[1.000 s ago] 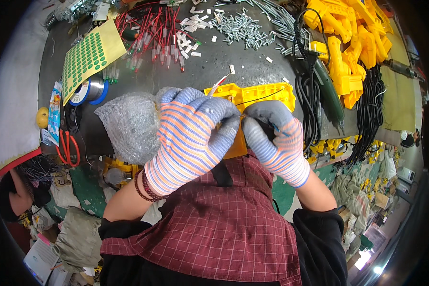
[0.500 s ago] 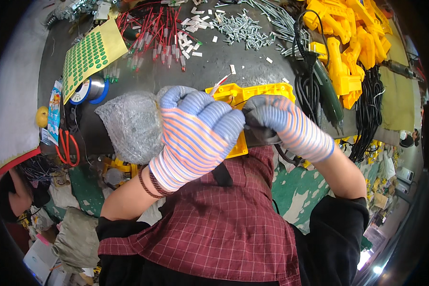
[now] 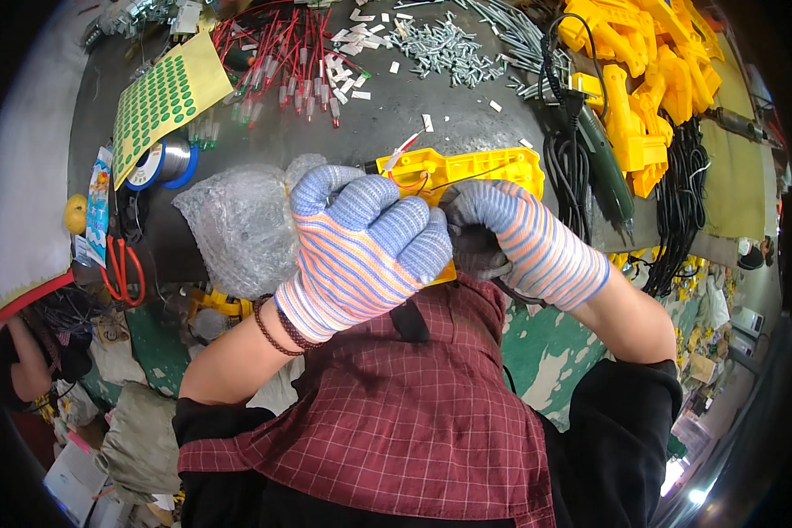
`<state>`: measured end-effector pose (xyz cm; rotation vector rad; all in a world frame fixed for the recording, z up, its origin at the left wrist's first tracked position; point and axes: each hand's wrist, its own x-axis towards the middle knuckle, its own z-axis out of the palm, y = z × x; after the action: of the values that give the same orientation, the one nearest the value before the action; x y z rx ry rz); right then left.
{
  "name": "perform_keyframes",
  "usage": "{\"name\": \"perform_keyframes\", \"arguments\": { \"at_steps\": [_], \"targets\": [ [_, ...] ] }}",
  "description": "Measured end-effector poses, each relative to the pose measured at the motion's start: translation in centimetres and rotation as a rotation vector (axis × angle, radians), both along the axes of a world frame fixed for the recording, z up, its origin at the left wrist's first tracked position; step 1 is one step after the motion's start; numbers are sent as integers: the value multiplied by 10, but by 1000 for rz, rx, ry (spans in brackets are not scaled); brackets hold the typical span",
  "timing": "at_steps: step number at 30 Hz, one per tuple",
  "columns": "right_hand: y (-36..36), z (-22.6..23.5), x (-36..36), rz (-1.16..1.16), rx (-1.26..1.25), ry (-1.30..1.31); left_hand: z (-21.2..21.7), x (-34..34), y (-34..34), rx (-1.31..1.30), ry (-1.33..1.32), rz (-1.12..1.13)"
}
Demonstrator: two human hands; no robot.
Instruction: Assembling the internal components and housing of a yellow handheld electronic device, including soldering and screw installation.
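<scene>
A yellow plastic housing lies near the table's front edge, under and beyond both hands. My left hand, in a striped glove with grey-blue fingers, is curled over the housing's left part; its fingertips are hidden. Close against it, my right hand, gloved alike, has thumb and fingers pinched together over the housing. What lies between them cannot be made out. A small indicator light with red wires sticks up from the housing's left end. Below my right hand a black cable shows.
Bubble wrap lies left of my hands, near a solder spool and a green-dotted sticker sheet. Red-wired lights and screws lie behind. Rightward are a green power tool, yellow housings and black cables.
Both hands have shifted slightly and drawn a little apart at the fingertips. More of the housing's inside, with its red and black wires, shows between them.
</scene>
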<state>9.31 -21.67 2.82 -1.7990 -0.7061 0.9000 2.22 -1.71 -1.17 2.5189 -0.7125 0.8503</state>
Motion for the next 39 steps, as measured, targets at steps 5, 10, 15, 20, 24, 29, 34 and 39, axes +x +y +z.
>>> {"name": "perform_keyframes", "arguments": {
  "at_steps": [5, 10, 15, 20, 24, 29, 34, 39],
  "targets": [
    [5, 13, -17, -388, -80, 58, 7, 6, 0, -319, 324, 48],
    [1, -4, -19, -118, -117, -850, 2, 6, 1, -356, 351, 26],
    [9, 7, -13, -215, -139, -408, 2, -1, 0, -16, -32, 82],
    [3, 5, -18, -441, -24, -70, 1, 8, -1, -325, 245, 91],
    [5, 2, -23, -262, -3, -609, 0, 8, -2, -308, 236, 55],
    [5, 6, 0, 121, 2, -689, -5, 0, 0, 4, -4, 65],
    [-23, 0, -36, -477, 122, 395, -3, 8, -1, -239, 128, 53],
    [-31, -13, -51, -916, 343, 266, -5, 8, 4, -285, 216, 3]
  ]
}}
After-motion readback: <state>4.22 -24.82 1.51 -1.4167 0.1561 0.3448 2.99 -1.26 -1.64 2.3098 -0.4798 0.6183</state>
